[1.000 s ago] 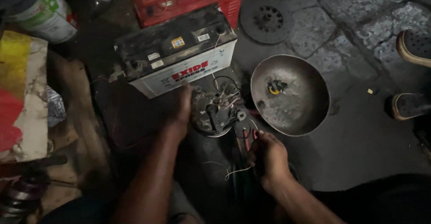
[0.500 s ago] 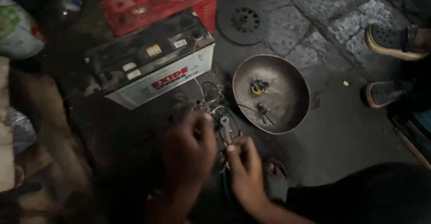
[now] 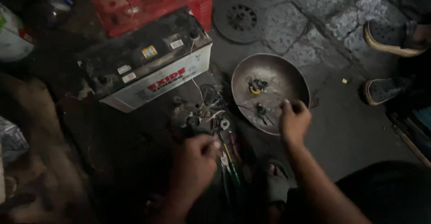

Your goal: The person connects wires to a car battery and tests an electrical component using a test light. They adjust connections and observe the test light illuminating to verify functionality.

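The right hand (image 3: pixel 294 120) hangs over the near rim of the round metal bowl (image 3: pixel 287 69), fingers curled loosely toward the palm; whether it pinches anything cannot be told. Inside the bowl lie two small parts: a yellow-and-dark fitting (image 3: pixel 256 86) near its centre and a dark clip with thin leads (image 3: pixel 261 111) toward 6 o'clock, just beside the right hand.

The left hand (image 3: pixel 194 167) is clenched around the upper ends of the hand tools (image 3: pixel 228 154) lying on the floor, at 8 o'clock from the bowl. A cluster of small motor parts and wires (image 3: pixel 200 109) sits between these tools and the grimy white battery (image 3: pixel 148 62).

Judgement: the step in hand is picking a part from the bowl. Approach the dark clip from above, pinch its body rather than its leads, and lift straight up. Keep the tools pinned so they do not roll into the loose parts.
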